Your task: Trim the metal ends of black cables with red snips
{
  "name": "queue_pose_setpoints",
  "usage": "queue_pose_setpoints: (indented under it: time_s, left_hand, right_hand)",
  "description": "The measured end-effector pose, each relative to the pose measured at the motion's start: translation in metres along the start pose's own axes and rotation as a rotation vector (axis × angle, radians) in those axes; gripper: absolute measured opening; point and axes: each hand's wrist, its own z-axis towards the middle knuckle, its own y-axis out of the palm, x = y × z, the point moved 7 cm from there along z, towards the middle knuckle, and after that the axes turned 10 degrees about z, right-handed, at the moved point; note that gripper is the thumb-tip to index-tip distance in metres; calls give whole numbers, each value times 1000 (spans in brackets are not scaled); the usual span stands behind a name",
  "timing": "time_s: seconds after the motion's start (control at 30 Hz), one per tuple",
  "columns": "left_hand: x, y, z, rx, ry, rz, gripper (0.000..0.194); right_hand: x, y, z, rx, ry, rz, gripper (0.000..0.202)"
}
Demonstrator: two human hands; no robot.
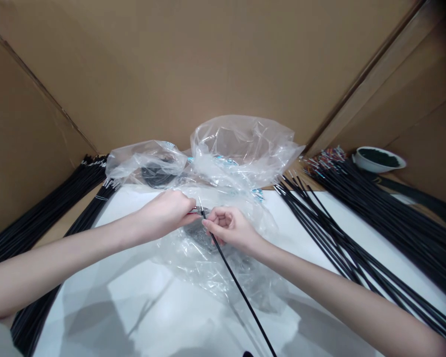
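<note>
A black cable (238, 283) runs from the bottom edge up to the middle, ending in a thin pale tip between my hands. My left hand (174, 210) is closed around a small metal tool (198, 209), with a bit of red showing, which meets the cable just below its tip. Thumb and fingers of my right hand (228, 227) pinch the cable a little lower down. Under both hands lies a crumpled clear plastic bag (208, 258) on the white table surface (148, 307), with small dark items inside that I cannot make out.
Bundles of black cables lie at the left (40, 213) and right (379, 218), beside looser cables (330, 233). More plastic bags (245, 144) stand at the back. A white bowl (369, 163) holds dark green material. Cardboard walls (208, 64) surround the table.
</note>
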Motion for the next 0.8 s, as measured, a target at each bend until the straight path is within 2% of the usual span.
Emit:
queue_pose_setpoints:
  time_s: [0.23, 0.4, 0.6, 0.8]
  left_hand:
    - [-8, 9, 0, -14, -22, -67, 30]
    - [-15, 5, -10, 13, -67, -141, 30]
    - [-6, 0, -6, 19, -36, -93, 29]
    - [-4, 5, 3, 22, 3, -91, 31]
  right_hand:
    - [0, -5, 0, 40, 13, 62, 25]
    - [0, -10, -3, 67, 54, 99, 27]
    - [-2, -2, -1, 4, 48, 93, 27]
    - [-4, 0, 0, 0, 16, 86, 26]
